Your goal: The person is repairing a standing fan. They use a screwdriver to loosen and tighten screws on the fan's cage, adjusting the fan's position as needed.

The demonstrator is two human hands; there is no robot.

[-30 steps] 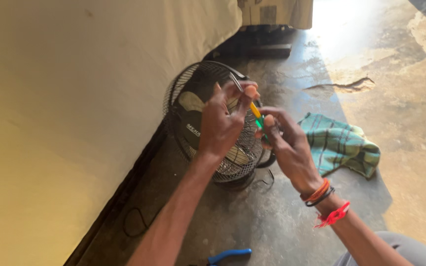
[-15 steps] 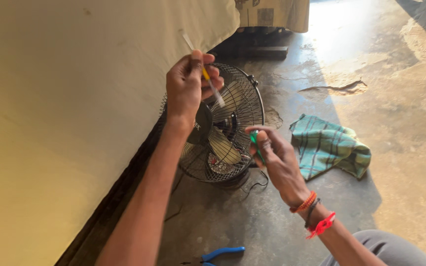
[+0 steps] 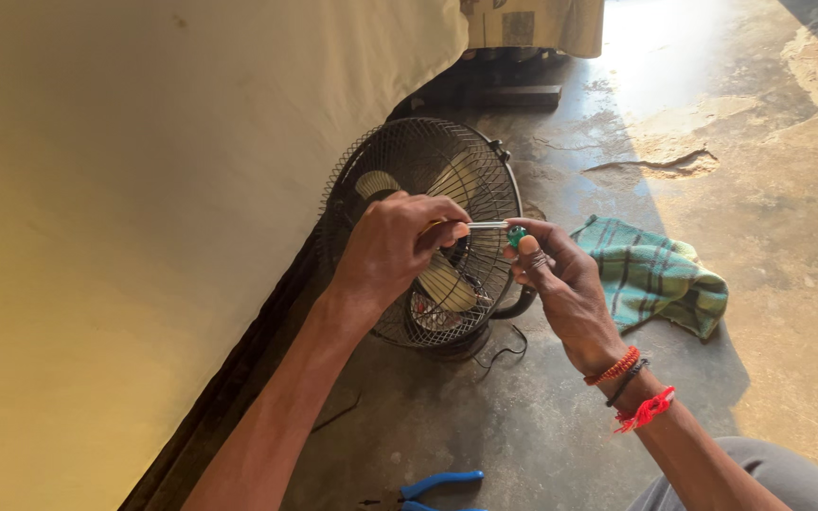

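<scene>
**Screwdriver held between two hands before a fan**

A screwdriver [image 3: 489, 225] lay level in front of the fan [image 3: 423, 232]. The left hand [image 3: 395, 248] was closed around its handle end; the right hand [image 3: 560, 279] pinched the green tip piece [image 3: 516, 236] in its fingers. The fan stood on the floor [image 3: 523, 426] against a wall [image 3: 144, 189]. A checked cloth [image 3: 660, 279] lay right; blue pliers [image 3: 433, 487] lay nearer.

Support surface: bare concrete floor [image 3: 759, 189] — stained, cracked, part sunlit, part shaded. Resting directly on it: a black wire-caged fan [image 3: 428, 203], standing upright beside the pale wall; a crumpled green checked cloth [image 3: 660, 279] just right of the fan; blue-handled pliers [image 3: 433, 487] — at the near edge
</scene>
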